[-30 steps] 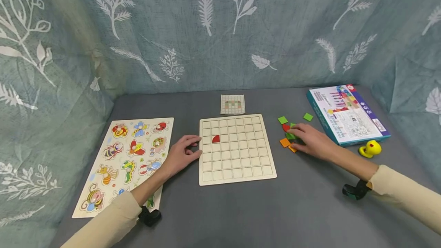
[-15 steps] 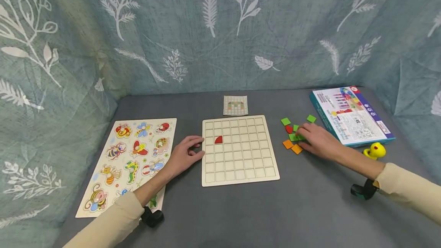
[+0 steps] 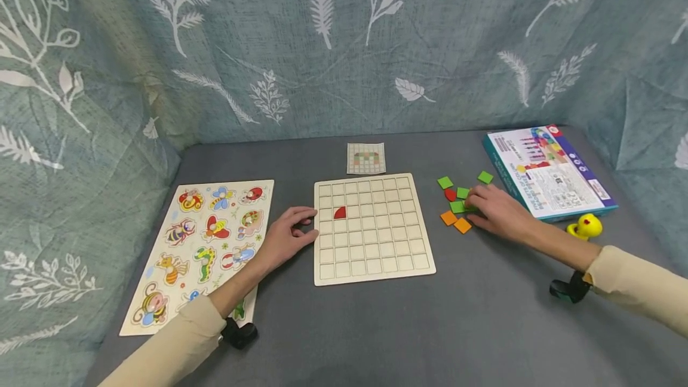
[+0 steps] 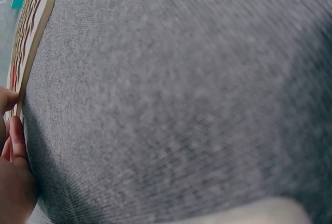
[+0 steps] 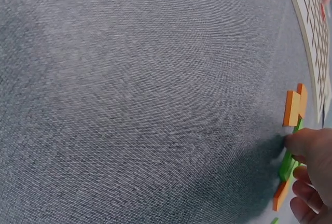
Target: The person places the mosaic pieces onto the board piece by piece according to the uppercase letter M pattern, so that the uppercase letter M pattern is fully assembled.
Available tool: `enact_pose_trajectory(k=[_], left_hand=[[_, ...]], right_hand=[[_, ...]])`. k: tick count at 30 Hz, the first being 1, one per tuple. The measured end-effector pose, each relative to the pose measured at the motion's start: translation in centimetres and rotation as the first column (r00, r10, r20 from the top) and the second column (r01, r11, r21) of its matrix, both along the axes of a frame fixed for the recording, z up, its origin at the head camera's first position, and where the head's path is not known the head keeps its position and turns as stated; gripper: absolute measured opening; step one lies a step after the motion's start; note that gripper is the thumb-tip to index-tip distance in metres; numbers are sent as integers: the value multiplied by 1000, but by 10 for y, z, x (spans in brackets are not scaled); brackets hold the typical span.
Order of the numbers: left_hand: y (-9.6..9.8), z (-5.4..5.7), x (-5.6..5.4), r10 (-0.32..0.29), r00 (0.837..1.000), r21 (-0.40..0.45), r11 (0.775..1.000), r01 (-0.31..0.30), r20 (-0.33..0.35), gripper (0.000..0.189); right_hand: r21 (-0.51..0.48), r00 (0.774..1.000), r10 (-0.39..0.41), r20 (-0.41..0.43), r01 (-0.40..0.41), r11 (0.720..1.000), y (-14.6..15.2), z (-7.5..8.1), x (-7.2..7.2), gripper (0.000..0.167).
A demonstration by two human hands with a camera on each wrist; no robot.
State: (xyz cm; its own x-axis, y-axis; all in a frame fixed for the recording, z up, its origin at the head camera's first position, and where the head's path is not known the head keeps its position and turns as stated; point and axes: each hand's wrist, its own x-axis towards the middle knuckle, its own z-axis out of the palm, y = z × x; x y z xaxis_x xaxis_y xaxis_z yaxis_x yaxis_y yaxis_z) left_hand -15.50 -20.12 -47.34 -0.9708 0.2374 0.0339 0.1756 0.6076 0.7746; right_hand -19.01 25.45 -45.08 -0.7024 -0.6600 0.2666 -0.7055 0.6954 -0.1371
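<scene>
My left hand rests beside a wooden grid board, thumb and fingertips touching its left edge. One red quarter-circle tile sits in a cell of the board. At right, my right hand is over a small pile of tiles, thumb and fingertips around a green square tile that they partly cover. Beside those fingers lie two more green tiles, two orange tiles and a red tile. Another orange tile shows below the fingers in the right wrist view.
A small pattern card lies behind the board. At left is a wooden insect puzzle, partly under the left forearm. A boxed set and a yellow toy duck are at right. Separate green tiles lie behind the pile.
My right hand has shifted slightly right over the pile, uncovering the orange and green tiles beside its fingers. The left hand stays at the board's edge. The head view has shifted slightly.
</scene>
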Motion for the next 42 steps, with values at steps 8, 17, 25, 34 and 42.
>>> enact_pose_trajectory(k=[8,17,25,34,42], left_hand=[[-3,0,2,-3,1000,6,1000,3,15,42],[-3,2,4,13,999,-1,1000,-12,48,44],[-4,3,3,8,998,-3,1000,-8,55,45],[-6,6,2,6,998,-4,1000,-6,56,45],[-5,7,0,-1,998,11,1000,0,60,46]], right_hand=[[-14,998,60,10,-60,998,1,0,4,20],[6,989,95,113,-96,995,10,6,7,23],[-21,991,131,40,-130,991,15,7,5,31],[-219,994,71,-78,-86,972,-13,48,-12,33],[-375,979,165,-118,-198,906,-57,52,-11,29]])
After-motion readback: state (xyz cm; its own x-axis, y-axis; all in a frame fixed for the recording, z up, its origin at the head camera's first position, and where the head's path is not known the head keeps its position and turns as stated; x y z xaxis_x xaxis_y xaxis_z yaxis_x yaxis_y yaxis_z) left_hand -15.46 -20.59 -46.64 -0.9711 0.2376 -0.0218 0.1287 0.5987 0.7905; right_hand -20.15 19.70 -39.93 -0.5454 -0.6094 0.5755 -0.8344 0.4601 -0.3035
